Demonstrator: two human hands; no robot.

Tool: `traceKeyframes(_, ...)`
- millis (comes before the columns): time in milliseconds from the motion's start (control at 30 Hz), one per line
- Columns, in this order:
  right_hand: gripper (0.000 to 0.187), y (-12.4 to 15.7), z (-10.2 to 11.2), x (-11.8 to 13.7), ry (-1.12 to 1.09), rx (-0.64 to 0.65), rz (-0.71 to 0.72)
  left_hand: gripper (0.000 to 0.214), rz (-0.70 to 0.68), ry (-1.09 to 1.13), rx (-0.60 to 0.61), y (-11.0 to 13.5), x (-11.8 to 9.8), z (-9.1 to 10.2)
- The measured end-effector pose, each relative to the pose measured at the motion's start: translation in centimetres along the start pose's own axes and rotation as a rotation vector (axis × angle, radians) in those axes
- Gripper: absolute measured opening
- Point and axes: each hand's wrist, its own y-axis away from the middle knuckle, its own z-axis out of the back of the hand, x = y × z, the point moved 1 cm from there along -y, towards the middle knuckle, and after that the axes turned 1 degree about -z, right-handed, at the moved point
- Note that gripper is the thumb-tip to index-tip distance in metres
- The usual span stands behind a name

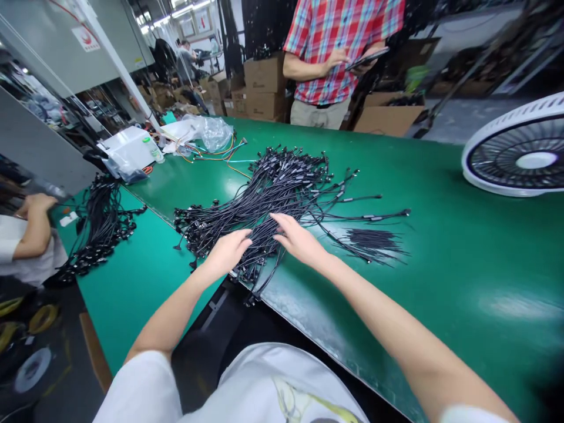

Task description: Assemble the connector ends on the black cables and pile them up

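Observation:
A big heap of thin black cables (273, 194) with small connectors lies spread on the green table (440, 258). My left hand (229, 251) rests on the near edge of the heap, fingers curled down into the cables. My right hand (297, 237) lies on the heap just to the right, fingers stretched out over the strands. A small bundle of short black ties (374, 239) sits to the right of my right hand. Whether either hand grips a cable is hidden by the fingers.
A white fan (520, 153) stands at the right. A person in a plaid shirt (339, 47) stands at the far edge holding a tablet. Another person's arm (30, 229) and a second cable pile (99, 226) are at the left. A plastic bag (214, 132) and cardboard boxes (264, 88) lie beyond.

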Motion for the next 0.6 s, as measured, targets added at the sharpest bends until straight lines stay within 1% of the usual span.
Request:
traceKeyframes(33, 0.054, -2.7, -0.9, 0.9, 0.052, 0.020, 0.042, 0.037, 0.030, 0.072, 0.044, 1.4, -0.7, 0.6)
traceKeyframes(100, 0.039, -6.9, -2.4, 1.7, 0.169, 0.087, 0.063, 0.041, 0.123, 0.238, 0.134, 3.9, -1.3, 2.3)
traceKeyframes(133, 0.030, -8.4, -2.8, 1.9, 0.207, 0.105, 0.059, 0.043, 0.177, 0.312, 0.139, 5.1, -1.2, 3.2)
traceKeyframes(167, 0.024, -9.5, -2.9, 2.0, 0.227, 0.106, 0.051, 0.043, 0.229, 0.368, 0.119, 6.1, -0.7, 4.1)
traceKeyframes(200, 0.023, -10.3, -2.7, 2.2, 0.234, 0.089, 0.042, 0.043, 0.276, 0.398, 0.071, 7.1, 0.0, 4.9)
traceKeyframes(267, 0.028, -10.8, -1.4, 3.0, 0.237, 0.013, 0.036, 0.037, 0.344, 0.385, -0.072, 8.7, 1.9, 6.2)
traceKeyframes(300, 0.031, -10.7, -0.3, 3.6, 0.256, -0.052, 0.063, 0.035, 0.362, 0.373, -0.129, 9.5, 2.9, 6.5)
traceKeyframes(333, 0.034, -10.5, 1.1, 4.4, 0.291, -0.128, 0.119, 0.035, 0.368, 0.385, -0.165, 10.2, 3.9, 6.6)
traceKeyframes(367, 0.035, -10.2, 2.8, 5.2, 0.341, -0.207, 0.195, 0.036, 0.369, 0.433, -0.175, 10.8, 4.7, 6.6)
traceKeyframes(433, 0.033, -9.4, 6.7, 6.5, 0.477, -0.325, 0.340, 0.039, 0.360, 0.635, -0.142, 11.8, 5.6, 6.0)
traceKeyframes(467, 0.032, -9.1, 8.7, 6.9, 0.541, -0.344, 0.353, 0.040, 0.348, 0.759, -0.114, 12.1, 5.5, 5.6)
traceKeyframes(533, 0.035, -8.5, 12.4, 6.7, 0.655, -0.316, 0.237, 0.045, 0.310, 0.962, -0.064, 12.1, 4.9, 4.6)
traceKeyframes(567, 0.042, -8.0, 13.9, 6.3, 0.659, -0.312, 0.169, 0.049, 0.276, 1.022, -0.038, 11.8, 4.6, 4.0)
traceKeyframes(600, 0.054, -7.5, 15.0, 5.6, 0.587, -0.291, 0.076, 0.052, 0.248, 1.057, 0.016, 11.2, 4.2, 3.3)
